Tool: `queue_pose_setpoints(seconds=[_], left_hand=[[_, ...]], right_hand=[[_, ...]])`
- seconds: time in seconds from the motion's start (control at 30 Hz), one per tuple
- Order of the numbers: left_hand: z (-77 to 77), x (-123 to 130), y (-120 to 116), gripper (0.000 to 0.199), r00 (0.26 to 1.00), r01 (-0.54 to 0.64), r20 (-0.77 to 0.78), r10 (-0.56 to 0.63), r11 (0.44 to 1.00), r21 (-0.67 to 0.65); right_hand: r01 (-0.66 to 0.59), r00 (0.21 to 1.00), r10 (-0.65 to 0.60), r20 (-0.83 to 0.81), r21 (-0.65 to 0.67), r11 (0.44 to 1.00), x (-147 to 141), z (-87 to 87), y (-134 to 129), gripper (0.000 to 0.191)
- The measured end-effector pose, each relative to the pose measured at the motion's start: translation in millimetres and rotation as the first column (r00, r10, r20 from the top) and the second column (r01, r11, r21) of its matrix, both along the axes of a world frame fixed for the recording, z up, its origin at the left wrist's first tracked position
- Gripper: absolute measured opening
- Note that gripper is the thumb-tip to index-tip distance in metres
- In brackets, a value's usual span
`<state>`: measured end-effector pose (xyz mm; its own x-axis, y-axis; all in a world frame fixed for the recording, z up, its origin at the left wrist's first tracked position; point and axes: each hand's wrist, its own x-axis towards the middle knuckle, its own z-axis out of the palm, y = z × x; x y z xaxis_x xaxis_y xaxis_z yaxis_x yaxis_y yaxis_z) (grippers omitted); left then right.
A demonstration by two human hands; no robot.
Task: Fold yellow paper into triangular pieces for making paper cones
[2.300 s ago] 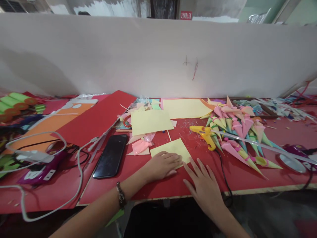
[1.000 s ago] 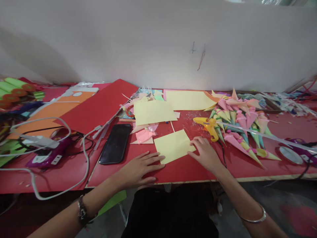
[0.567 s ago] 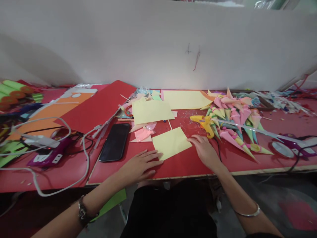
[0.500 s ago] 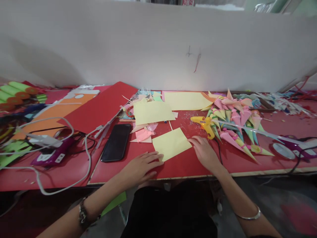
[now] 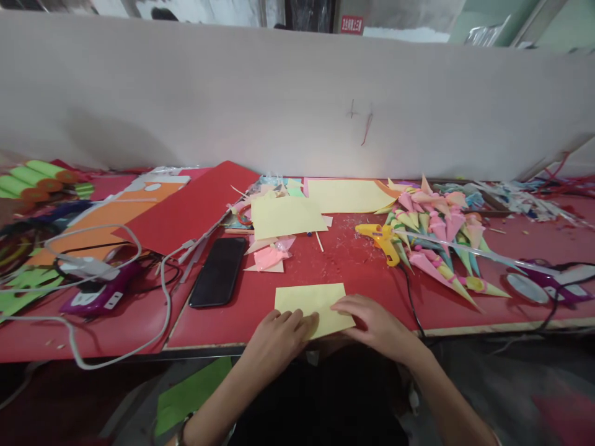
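Note:
A pale yellow sheet of paper point(image 5: 309, 297) lies at the table's front edge, right before me. My left hand point(image 5: 283, 334) is closed over its near left part, with bent fingers pressing on the sheet and the thumb toward the middle. At the right side, my right hand point(image 5: 372, 322) grips the paper's edge, its fingers on top and the thumb low by the near corner. The paper's near left corner is hidden by my left hand. Beyond the sheet, a thin white stick point(image 5: 319, 241) pokes out from under another yellow sheet point(image 5: 286, 217).
Left of the paper lies a black phone point(image 5: 218, 271). A yellow glue gun point(image 5: 379, 238) rests on the right, its black cord running off the front edge. Behind it are piled coloured paper cones point(image 5: 446, 229). A white cable point(image 5: 165, 303) loops around a purple power strip point(image 5: 100, 291).
The yellow sheet has come nearer to me and turned straighter. Both hands moved in with it, and my left fingers went from stretched flat to curled. The view has tilted up slightly.

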<state>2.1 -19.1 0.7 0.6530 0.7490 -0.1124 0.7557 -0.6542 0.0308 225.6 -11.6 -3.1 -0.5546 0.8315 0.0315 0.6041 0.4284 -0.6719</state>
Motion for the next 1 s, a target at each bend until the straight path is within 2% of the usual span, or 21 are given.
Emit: queue_pose_setpoints(seconds=[0.1, 0.17, 0.2, 0.27, 0.3, 0.33, 0.4, 0.47, 0.5, 0.53, 0.57, 0.6, 0.63, 0.7, 0.77, 0.87, 1.0], left_hand=[[6.4, -5, -1, 0.025, 0.970, -0.101, 0.212, 0.121, 0.990, -0.100], [11.9, -9, -2, 0.026, 0.875, -0.129, 0.427, 0.227, 0.960, -0.247], [14.3, -9, -3, 0.029, 0.808, -0.109, 0.523, 0.273, 0.941, -0.322], [16.6, -7, -2, 0.032, 0.677, -0.048, 0.653, 0.339, 0.906, -0.421], [16.4, -4, -1, 0.031, 0.628, -0.043, 0.689, 0.363, 0.899, -0.435], [15.5, -1, 1, 0.029, 0.585, -0.078, 0.715, 0.384, 0.904, -0.421], [13.3, 6, 5, 0.018, 0.500, -0.253, 0.769, 0.398, 0.917, -0.309], [13.2, 12, 8, 0.022, 0.416, -0.445, 0.851, 0.321, 0.888, -0.118], [14.5, 16, 8, 0.028, 0.392, -0.481, 0.881, 0.263, 0.876, -0.047], [16.6, 19, 8, 0.031, 0.384, -0.455, 0.896, 0.222, 0.890, -0.026], [19.2, 22, 7, 0.030, 0.384, -0.368, 0.898, 0.214, 0.928, -0.064], [22.0, 25, 6, 0.027, 0.388, -0.242, 0.888, 0.246, 0.957, -0.159], [24.4, 28, 5, 0.022, 0.393, -0.110, 0.866, 0.308, 0.951, -0.289], [26.8, 31, 4, 0.016, 0.379, 0.055, 0.812, 0.444, 0.865, -0.499], [25.4, 31, 4, 0.016, 0.320, 0.079, 0.792, 0.519, 0.819, -0.569], [19.2, 28, 6, 0.019, 0.244, 0.084, 0.802, 0.545, 0.812, -0.577], [12.9, 24, 9, 0.028, 0.146, 0.187, 0.824, 0.547, 0.803, -0.566]], right_hand=[[0.231, 0.942, -0.226, -0.248, -0.010, 0.973, 9, -5.1, 7, 0.037], [0.354, 0.853, -0.353, -0.383, -0.071, 0.933, 9, -9.5, 7, 0.044], [0.331, 0.831, -0.357, -0.426, -0.136, 0.934, 6, -10.8, 6, 0.044], [0.154, 0.844, -0.268, -0.463, -0.270, 0.950, -2, -10.7, 2, 0.028], [0.103, 0.850, -0.247, -0.466, -0.314, 0.944, -6, -9.4, 0, 0.024], [0.109, 0.852, -0.264, -0.452, -0.340, 0.934, -10, -7.8, -1, 0.028], [0.218, 0.817, -0.355, -0.455, -0.328, 0.919, -17, -4.3, -3, 0.033], [0.340, 0.777, -0.431, -0.459, -0.270, 0.901, -22, -1.7, -2, 0.031], [0.380, 0.771, -0.443, -0.458, -0.228, 0.897, -25, -0.5, -2, 0.029], [0.395, 0.780, -0.432, -0.453, -0.179, 0.901, -28, 1.0, -1, 0.028], [0.384, 0.801, -0.396, -0.449, -0.122, 0.915, -32, 2.9, -1, 0.026], [0.344, 0.829, -0.337, -0.447, -0.069, 0.936, -35, 5.4, -1, 0.025], [0.272, 0.859, -0.253, -0.445, -0.022, 0.962, -39, 8.5, -2, 0.023], [0.124, 0.892, -0.103, -0.441, 0.020, 0.992, -44, 15.9, -2, 0.018], [0.033, 0.904, -0.023, -0.428, 0.016, 0.999, -47, 23.1, -2, 0.012], [-0.030, 0.899, 0.023, -0.437, -0.010, 1.000, -48, 29.7, 1, 0.016], [-0.046, 0.880, 0.028, -0.475, -0.026, 0.999, -50, 30.5, 4, 0.019]])
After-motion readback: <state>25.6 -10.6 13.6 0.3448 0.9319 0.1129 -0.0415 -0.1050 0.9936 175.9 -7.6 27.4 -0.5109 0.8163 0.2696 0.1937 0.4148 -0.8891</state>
